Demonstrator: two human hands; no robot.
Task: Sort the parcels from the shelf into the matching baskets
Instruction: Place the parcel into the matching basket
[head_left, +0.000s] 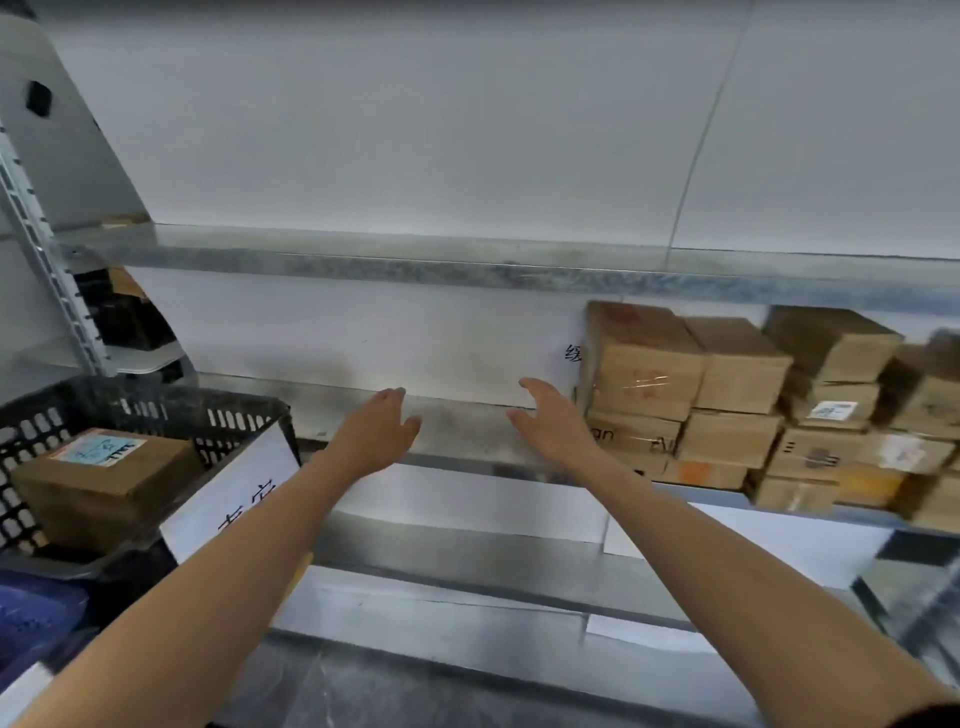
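At the near left one black basket (156, 397) carries a white label card (234, 483) on its rim, likely for matching, and holds one parcel (104, 483). The left hand (376, 431) and right hand (550, 421) reach over a bare stretch of shelf (457, 415), each grip spread and holding nothing, palms facing as if to clasp a box. At the right the shelf parcels (737, 395) sit stacked, at least a dozen; blur hides the exact count.

At nine o'clock the frame cuts off my basket (136, 409), and my left forearm (260, 545) covers part of its paper sign (235, 480). At three o'clock the stacked parcels (727, 395) smear into blur at the edge, their labels unreadable.
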